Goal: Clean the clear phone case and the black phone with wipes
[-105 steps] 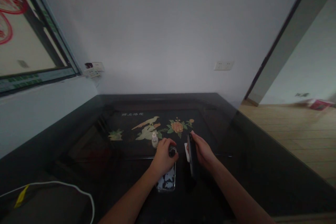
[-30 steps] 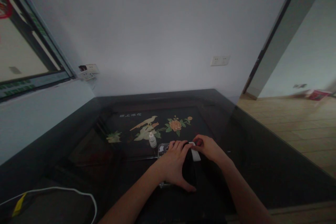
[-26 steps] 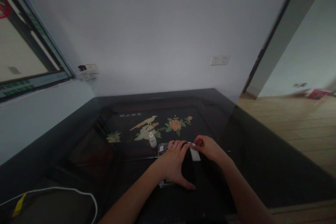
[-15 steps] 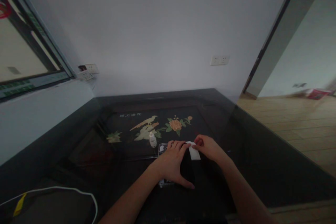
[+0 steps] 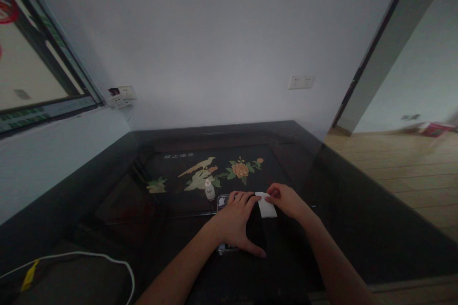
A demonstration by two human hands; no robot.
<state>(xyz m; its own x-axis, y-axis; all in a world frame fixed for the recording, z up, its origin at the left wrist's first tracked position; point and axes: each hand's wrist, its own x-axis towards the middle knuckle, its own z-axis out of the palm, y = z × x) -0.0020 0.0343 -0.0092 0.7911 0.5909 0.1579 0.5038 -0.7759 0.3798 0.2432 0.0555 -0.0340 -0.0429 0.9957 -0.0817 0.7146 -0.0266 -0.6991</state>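
Note:
My left hand [image 5: 236, 221] spans a dark, flat, phone-like slab [image 5: 256, 228] on the black table, thumb at its near edge and fingertips at its far edge. Partly hidden under that palm is a clear case-like item [image 5: 222, 201] with a pale print. Just right of the slab, my right hand [image 5: 286, 202] pinches the edge of a small white sheet [image 5: 267, 208], paper or cloth, I cannot tell which. The left fingertips touch or nearly touch the sheet's far left corner. A small clear dropper bottle [image 5: 209, 190] stands upright beyond my left hand.
The glossy black table [image 5: 171, 243] carries a bird-and-flower inlay [image 5: 239, 170]. A white cable [image 5: 82, 253] with a yellow tag [image 5: 30, 274] curves at the near left. The wall [image 5: 214, 47] rises behind, with a socket [image 5: 301, 82] on it.
The white sheet shows slightly more of its surface, its right edge a little further right with my right hand. My left hand keeps its grip. The whole view has shifted slightly.

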